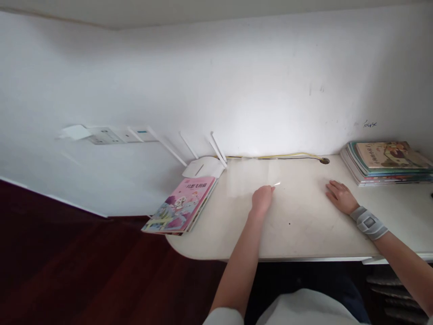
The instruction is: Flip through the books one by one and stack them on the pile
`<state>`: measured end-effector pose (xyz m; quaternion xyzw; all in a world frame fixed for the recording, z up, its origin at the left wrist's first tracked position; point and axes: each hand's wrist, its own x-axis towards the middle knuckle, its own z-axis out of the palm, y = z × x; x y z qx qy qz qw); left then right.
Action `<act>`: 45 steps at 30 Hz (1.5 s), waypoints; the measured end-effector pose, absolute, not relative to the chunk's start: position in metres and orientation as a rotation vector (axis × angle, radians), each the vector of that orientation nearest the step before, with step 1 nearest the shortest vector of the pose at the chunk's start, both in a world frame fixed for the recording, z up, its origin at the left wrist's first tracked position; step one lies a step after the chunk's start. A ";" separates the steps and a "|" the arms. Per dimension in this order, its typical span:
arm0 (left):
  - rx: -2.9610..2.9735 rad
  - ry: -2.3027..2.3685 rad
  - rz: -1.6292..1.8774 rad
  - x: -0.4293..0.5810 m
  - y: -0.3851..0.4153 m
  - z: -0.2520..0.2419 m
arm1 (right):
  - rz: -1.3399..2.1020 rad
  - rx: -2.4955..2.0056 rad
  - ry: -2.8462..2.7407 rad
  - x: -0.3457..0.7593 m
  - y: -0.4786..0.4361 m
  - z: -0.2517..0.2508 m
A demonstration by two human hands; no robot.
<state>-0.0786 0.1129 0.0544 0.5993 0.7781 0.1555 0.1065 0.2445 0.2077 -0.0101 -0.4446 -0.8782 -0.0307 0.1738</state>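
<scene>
My left hand (263, 198) is closed low over the white desk (304, 234). A faint clear plastic sheet (248, 177) lies flat beyond it, and a small shiny bit shows at the fingertips. The fingers appear to pinch the sheet's edge, though its outline is hard to see. My right hand (341, 197) rests on the desktop to the right, fingers stretched out and holding nothing. A grey wrist wrap (369, 223) goes round that wrist.
Left of my left hand are picture books (184, 205) and a white router (203, 168) with upright antennas. Stacked books (389, 164) stand at the back right. A yellow cable (301, 154) runs along the wall to a cable hole (325, 161). The desk's left end is rounded.
</scene>
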 end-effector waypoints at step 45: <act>1.406 3.118 0.217 -0.196 0.000 0.075 | -0.120 -1.003 -2.595 0.262 0.099 -0.005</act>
